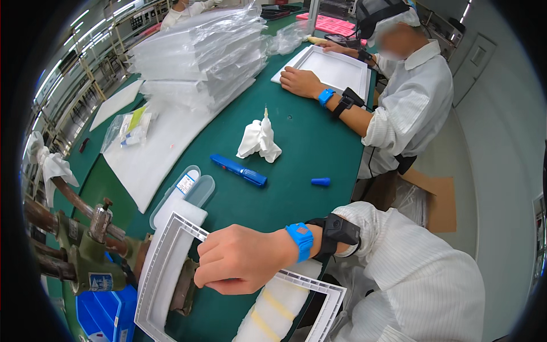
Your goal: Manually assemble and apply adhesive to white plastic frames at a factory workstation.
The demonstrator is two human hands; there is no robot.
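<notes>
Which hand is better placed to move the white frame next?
Right. The right hand is already closed on the frame at its edge. The left hand is not in view.

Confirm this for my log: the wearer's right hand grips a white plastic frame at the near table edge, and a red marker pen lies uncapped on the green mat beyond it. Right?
Not quite: the marker pen is blue, not red, as the head view shows. Its blue cap lies apart on the green mat. The rest holds: the right hand grips the white plastic frame at the near table edge.
</notes>
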